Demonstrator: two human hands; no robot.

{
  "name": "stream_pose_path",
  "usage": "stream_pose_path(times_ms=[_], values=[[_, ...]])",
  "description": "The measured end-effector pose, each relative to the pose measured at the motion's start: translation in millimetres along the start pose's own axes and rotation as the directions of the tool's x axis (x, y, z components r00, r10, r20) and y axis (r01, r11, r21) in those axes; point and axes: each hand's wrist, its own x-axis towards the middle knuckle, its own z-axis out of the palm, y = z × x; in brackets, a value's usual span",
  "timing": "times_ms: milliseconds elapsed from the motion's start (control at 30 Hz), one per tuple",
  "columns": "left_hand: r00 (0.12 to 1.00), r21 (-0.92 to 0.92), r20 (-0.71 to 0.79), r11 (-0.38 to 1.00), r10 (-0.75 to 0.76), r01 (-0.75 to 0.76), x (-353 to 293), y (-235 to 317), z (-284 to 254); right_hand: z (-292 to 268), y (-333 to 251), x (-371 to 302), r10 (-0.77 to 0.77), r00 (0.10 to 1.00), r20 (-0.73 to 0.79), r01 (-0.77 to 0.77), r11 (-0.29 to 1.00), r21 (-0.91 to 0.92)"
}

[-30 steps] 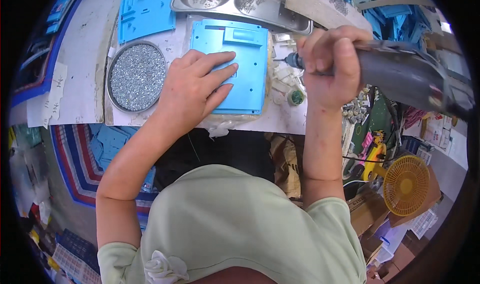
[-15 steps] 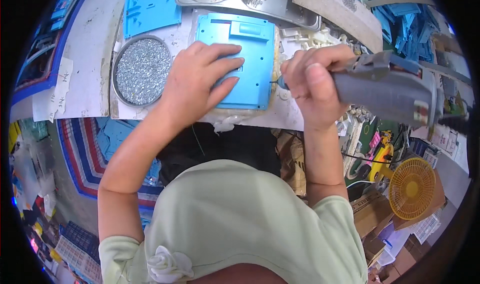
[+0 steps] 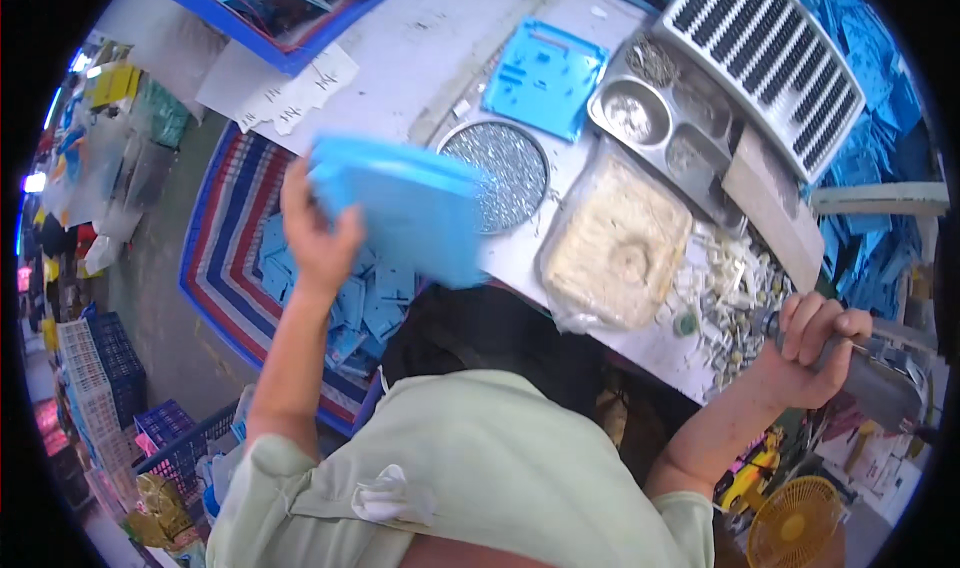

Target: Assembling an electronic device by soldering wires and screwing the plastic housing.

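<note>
My left hand point(image 3: 318, 243) grips a blue plastic housing point(image 3: 405, 208) by its left edge, lifted over the front edge of the bench; motion smears the housing. Below it hangs a striped bag point(image 3: 225, 238) with blue plastic pieces point(image 3: 375, 303) inside. Off to the right, my right hand point(image 3: 812, 353) is wrapped round a grey electric screwdriver point(image 3: 880, 383), whose bit I cannot make out. Between the hands lies a plastic-wrapped, cream-coloured pad point(image 3: 615, 243) with a round hollow, nothing on top of it. A round dish of small silver screws point(image 3: 510, 173) stands partly behind the housing.
Another blue panel point(image 3: 545, 78) lies behind the dish, beside a compartmented metal tray point(image 3: 640, 113). Small whitish parts point(image 3: 725, 298) are scattered right of the pad. A slotted black-and-white rack point(image 3: 765, 63) is at the back right. Low right is a yellow fan point(image 3: 797, 528).
The blue housing has left the pad and moved left in my left hand, which previously rested on it. My right hand has drawn the screwdriver away rightward. The view has turned left.
</note>
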Motion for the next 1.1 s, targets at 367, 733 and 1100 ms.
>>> stream_pose_path(times_ms=[367, 733, 1100], values=[[0.359, 0.283, -0.694, 0.221, -0.624, 0.933, -266, -245, -194, 15, 51, 20, 0.103, 0.979, -0.177, -0.105, 0.994, -0.006], [0.821, 0.754, 0.104, 0.493, 0.562, -0.433, 331, -32, 47, 0, 46, 19, 0.133, 0.961, -0.245, -0.163, 0.981, -0.108], [0.816, 0.942, 0.329, -0.102, 0.475, -0.32, 482, -49, -8, -32, 41, 23, 0.129, 0.949, -0.286, -0.16, 0.983, -0.087]])
